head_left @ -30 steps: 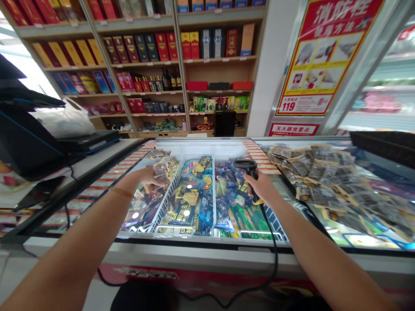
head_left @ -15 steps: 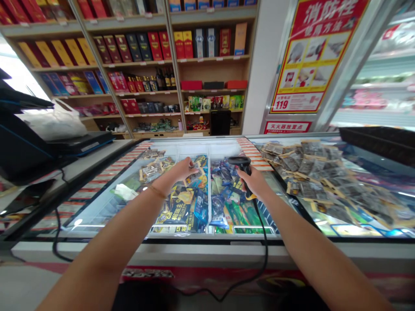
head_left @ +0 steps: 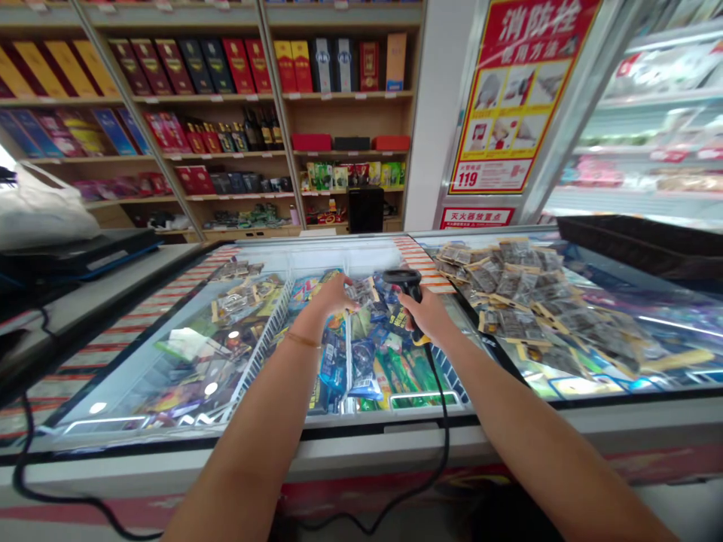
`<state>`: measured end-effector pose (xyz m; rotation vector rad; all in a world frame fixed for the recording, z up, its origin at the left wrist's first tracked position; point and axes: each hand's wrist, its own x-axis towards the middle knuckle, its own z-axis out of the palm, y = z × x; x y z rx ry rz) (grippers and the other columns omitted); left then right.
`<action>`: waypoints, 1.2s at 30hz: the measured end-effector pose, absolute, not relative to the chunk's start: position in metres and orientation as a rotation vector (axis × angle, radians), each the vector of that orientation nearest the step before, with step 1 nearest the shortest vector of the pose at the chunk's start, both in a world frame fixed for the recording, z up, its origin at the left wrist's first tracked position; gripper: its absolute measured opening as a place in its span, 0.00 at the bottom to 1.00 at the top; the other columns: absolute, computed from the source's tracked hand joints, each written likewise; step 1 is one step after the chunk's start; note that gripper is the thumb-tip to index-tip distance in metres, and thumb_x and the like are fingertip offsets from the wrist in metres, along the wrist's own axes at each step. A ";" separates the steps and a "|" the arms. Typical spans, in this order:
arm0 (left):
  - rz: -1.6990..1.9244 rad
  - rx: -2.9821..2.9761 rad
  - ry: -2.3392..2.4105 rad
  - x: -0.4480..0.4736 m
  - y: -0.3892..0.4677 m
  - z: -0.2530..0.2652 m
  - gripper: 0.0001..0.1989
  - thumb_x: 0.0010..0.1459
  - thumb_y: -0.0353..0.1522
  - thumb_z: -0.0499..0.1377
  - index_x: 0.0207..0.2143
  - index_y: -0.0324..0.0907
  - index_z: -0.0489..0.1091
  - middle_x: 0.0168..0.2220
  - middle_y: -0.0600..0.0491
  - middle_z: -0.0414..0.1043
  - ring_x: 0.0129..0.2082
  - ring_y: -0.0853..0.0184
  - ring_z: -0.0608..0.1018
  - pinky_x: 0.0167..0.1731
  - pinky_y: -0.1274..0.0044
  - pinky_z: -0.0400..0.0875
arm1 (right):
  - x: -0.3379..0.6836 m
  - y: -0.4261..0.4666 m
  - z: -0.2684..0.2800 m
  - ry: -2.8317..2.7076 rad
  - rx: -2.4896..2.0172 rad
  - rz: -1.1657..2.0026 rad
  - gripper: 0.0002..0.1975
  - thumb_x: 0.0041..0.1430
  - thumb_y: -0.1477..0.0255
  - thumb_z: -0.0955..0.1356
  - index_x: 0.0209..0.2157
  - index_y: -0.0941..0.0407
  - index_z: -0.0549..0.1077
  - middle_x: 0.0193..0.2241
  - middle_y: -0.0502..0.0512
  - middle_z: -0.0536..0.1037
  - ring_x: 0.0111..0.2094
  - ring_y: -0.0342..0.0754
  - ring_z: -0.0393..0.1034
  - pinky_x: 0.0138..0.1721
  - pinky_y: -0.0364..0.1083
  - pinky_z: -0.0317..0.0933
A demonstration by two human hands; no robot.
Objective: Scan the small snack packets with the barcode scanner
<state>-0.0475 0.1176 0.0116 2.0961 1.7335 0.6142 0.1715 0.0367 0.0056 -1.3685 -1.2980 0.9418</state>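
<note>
My left hand [head_left: 334,295] pinches a small clear packet with a tan edge [head_left: 364,290] above the chest freezer. My right hand [head_left: 428,315] is wrapped round the grip of a black handheld barcode scanner [head_left: 402,278], whose head points left, close to the packet. A black cable [head_left: 443,421] hangs from the scanner's handle. Below both hands lie blue and green food bags [head_left: 361,369] inside the freezer. More packets like the held one form a large pile [head_left: 525,286] on the right and a small pile [head_left: 240,301] on the left.
A dark tray [head_left: 638,245] lies at the right on the freezer top. To the left, a counter holds black equipment [head_left: 84,248] and a white plastic bag [head_left: 42,207]. Shelves with boxes and bottles [head_left: 220,135] stand behind. A white wire divider [head_left: 263,346] runs inside the freezer.
The view has turned to the right, so the surroundings sit further left. My left hand has moved right with the packet, nearer the scanner. My right hand still grips the scanner.
</note>
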 end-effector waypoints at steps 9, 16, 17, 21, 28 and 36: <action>1.181 1.845 1.572 -0.063 0.110 0.031 0.22 0.43 0.30 0.67 0.43 0.41 0.69 0.36 0.53 0.78 0.36 0.64 0.80 0.38 0.74 0.72 | 0.172 0.037 0.002 -1.317 -1.360 0.939 0.10 0.57 0.66 0.70 0.33 0.55 0.66 0.20 0.44 0.70 0.12 0.41 0.66 0.16 0.41 0.61; 1.272 1.877 1.395 -0.058 0.120 -0.004 0.15 0.51 0.28 0.62 0.43 0.42 0.71 0.42 0.51 0.79 0.42 0.65 0.80 0.47 0.73 0.72 | 0.171 0.036 -0.002 -1.331 -1.330 0.948 0.11 0.56 0.65 0.71 0.32 0.53 0.65 0.19 0.45 0.69 0.12 0.42 0.65 0.16 0.42 0.61; 1.241 1.891 1.408 -0.058 0.123 -0.010 0.15 0.51 0.28 0.62 0.43 0.42 0.71 0.42 0.50 0.79 0.42 0.65 0.80 0.47 0.73 0.72 | 0.170 0.035 -0.002 -1.338 -1.329 0.946 0.11 0.56 0.65 0.70 0.32 0.53 0.65 0.19 0.45 0.69 0.12 0.42 0.65 0.16 0.42 0.61; 1.275 1.690 1.480 -0.066 0.136 -0.029 0.15 0.49 0.30 0.65 0.41 0.40 0.70 0.38 0.47 0.80 0.38 0.62 0.81 0.42 0.71 0.74 | 0.168 0.032 0.001 -1.361 -1.346 0.936 0.10 0.57 0.66 0.70 0.32 0.54 0.65 0.19 0.45 0.69 0.13 0.42 0.65 0.16 0.42 0.62; 1.447 1.374 1.388 -0.078 0.147 -0.038 0.11 0.46 0.37 0.66 0.30 0.40 0.73 0.28 0.51 0.77 0.35 0.60 0.80 0.38 0.73 0.73 | 0.163 0.026 0.001 -1.492 -1.319 0.969 0.10 0.57 0.64 0.69 0.35 0.54 0.66 0.20 0.44 0.69 0.13 0.42 0.66 0.17 0.42 0.61; 1.460 1.413 1.465 -0.076 0.145 -0.037 0.10 0.47 0.36 0.65 0.31 0.40 0.73 0.28 0.51 0.77 0.33 0.62 0.79 0.36 0.73 0.73 | 0.152 0.017 0.001 -1.628 -1.311 0.980 0.11 0.57 0.63 0.68 0.35 0.55 0.66 0.20 0.45 0.71 0.13 0.42 0.67 0.17 0.42 0.61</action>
